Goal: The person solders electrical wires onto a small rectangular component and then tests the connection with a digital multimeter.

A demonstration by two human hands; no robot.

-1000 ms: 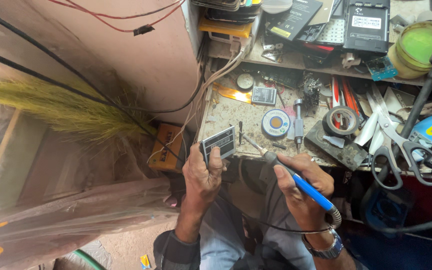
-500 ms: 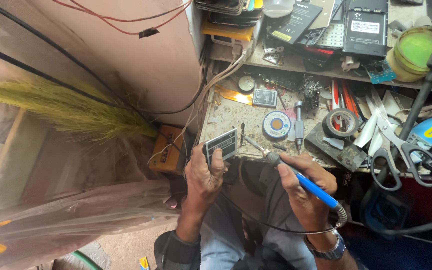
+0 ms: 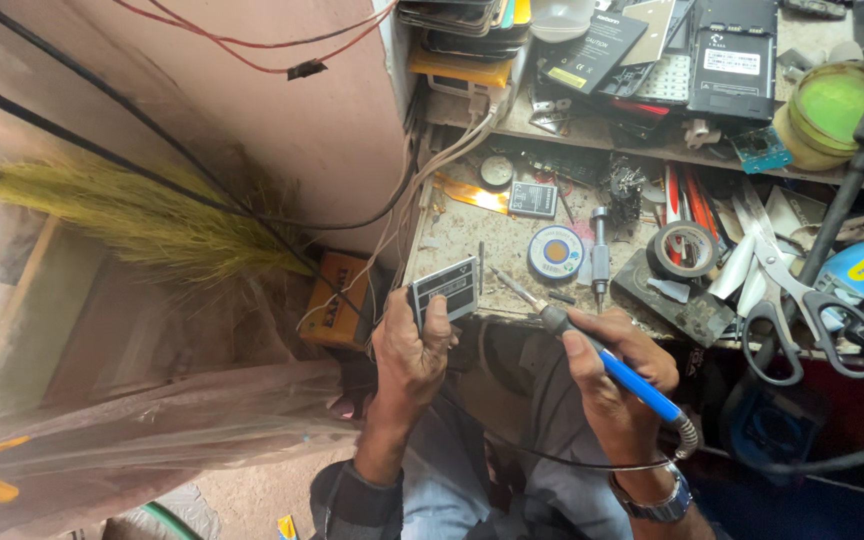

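My left hand (image 3: 407, 350) sits at centre frame, its grip closed around a small flat battery (image 3: 444, 290), held upright just off the front edge of the desk (image 3: 472, 245). My right hand (image 3: 617, 375), right of centre, has its grip wrapped on the blue handle of a soldering iron (image 3: 592, 345); the metal tip points up-left toward the battery, near it but not touching.

Around the hands: a solder spool (image 3: 555, 252) lies on the desk just above the iron's tip, a screwdriver (image 3: 598, 255) stands beside it, and a roll of black tape (image 3: 682, 250) sits further right. Scissors (image 3: 802, 300) hang at the right edge. The shelf (image 3: 652, 150) in the upper right is crowded with phone parts and a green lidded tub (image 3: 832, 105). A dry grass broom (image 3: 122, 215) fills the left. Black cables (image 3: 152, 130) cross the upper left, and the iron's own cord loops under my right wrist.
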